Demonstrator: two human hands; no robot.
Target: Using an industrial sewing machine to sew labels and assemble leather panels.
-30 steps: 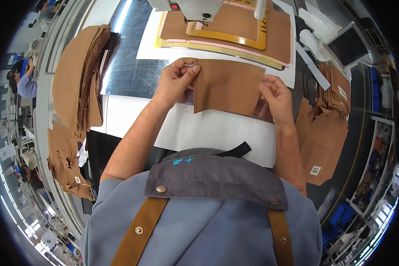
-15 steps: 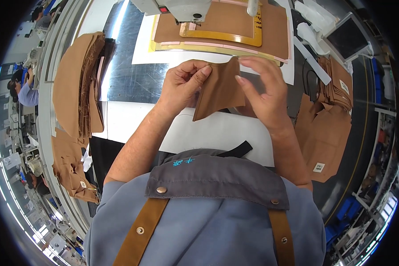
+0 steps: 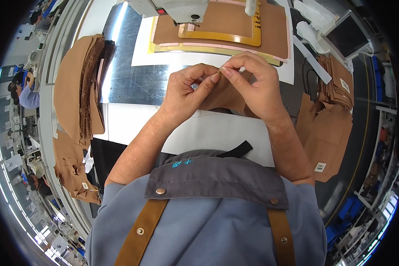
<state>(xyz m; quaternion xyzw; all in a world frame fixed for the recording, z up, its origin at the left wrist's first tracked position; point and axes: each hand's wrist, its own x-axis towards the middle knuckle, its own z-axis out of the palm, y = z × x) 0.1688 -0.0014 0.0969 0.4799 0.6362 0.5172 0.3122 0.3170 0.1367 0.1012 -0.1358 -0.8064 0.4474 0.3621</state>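
Note:
A piece of brown fabric [image 3: 226, 95] hangs from my hands above the front of the worktable. My left hand [image 3: 186, 91] pinches its upper edge between thumb and forefinger. Against those fingertips, my right hand [image 3: 259, 84] is closed in a pinch at the same spot on the edge. Whether it grips the cloth itself or a thread there is too small to tell. Both hands cover part of the piece. Beyond them, under the sewing machine head [image 3: 181, 13], lies a brown panel [image 3: 168, 29] with a yellow template frame [image 3: 221, 39] on it.
Curved brown cut pieces [image 3: 73, 84] are stacked at the left, with more brown fabric [image 3: 73, 173] nearer me. Labelled brown pieces [image 3: 326, 142] hang at the right below another stack [image 3: 339, 84]. A dark monitor [image 3: 348, 35] stands at the far right.
My hands have come together at the fabric's upper edge. The right hand has moved left to meet the left fingertips, and the piece has turned and hangs lower behind them.

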